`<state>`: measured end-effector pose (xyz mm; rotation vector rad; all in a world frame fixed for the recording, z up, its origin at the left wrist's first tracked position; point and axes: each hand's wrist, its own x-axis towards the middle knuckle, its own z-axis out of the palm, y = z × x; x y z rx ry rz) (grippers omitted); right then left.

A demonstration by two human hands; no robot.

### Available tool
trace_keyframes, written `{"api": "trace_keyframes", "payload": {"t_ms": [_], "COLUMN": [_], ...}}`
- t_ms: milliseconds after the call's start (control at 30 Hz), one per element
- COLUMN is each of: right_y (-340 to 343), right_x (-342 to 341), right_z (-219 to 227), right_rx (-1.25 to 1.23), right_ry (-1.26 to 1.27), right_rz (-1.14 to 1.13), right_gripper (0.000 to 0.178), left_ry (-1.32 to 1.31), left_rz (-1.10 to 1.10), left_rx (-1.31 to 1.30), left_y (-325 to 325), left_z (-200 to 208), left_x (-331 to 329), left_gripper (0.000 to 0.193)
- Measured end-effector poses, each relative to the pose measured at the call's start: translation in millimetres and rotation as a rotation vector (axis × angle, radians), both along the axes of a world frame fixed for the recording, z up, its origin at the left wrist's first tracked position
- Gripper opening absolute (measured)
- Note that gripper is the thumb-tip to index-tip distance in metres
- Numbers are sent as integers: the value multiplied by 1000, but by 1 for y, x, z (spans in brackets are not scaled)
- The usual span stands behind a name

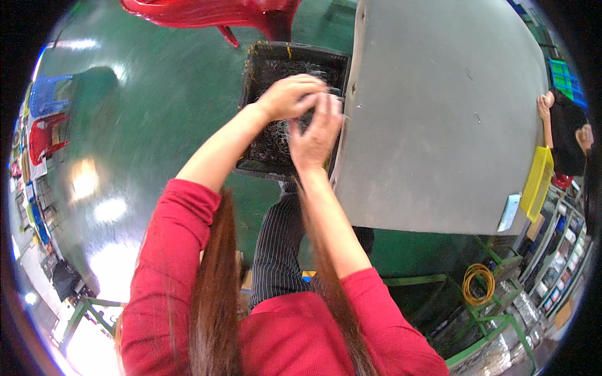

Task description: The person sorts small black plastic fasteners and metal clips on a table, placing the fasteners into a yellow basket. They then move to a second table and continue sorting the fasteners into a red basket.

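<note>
My left hand (291,98) and my right hand (315,136) come together over a black plastic crate (257,164). The fingers of both are stretched out, with the thumbs apart from them; the fingertips are smeared by motion. Nothing held shows plainly in either hand. Inside the crate lies a tangle of thin, dark, wire-like pieces (271,139), partly covered by my hands. Yellow marks show on the crate's rim.
A grey table (433,125) adjoins the crate's right side, with small scraps on it. At its right end are a yellow basket (537,182) and a light-blue phone-like object (510,212). Another person (567,135) sits beyond. A red chair (219,14) stands ahead.
</note>
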<state>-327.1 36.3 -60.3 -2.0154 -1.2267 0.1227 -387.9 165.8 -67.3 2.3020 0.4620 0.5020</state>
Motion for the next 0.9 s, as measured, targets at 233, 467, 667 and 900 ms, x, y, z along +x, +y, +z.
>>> {"api": "trace_keyframes", "payload": {"t_ms": [233, 467, 667, 900], "right_y": [-1, -94, -47, 83], "right_x": [3, 256, 409, 373], "right_z": [45, 33, -22, -26], "right_rx": [30, -52, -280, -238], "right_ry": [386, -106, -197, -461], "right_rz": [219, -374, -505, 87], "right_gripper": [55, 53, 64, 59], "left_ry": [44, -6, 211, 372], "left_rz": [339, 610, 896, 1275], "left_rx": [86, -23, -185, -446], "left_y": [6, -75, -194, -325], "left_z": [23, 59, 47, 67], "left_x": [-50, -44, -90, -123], "left_gripper": [16, 17, 17, 21]}}
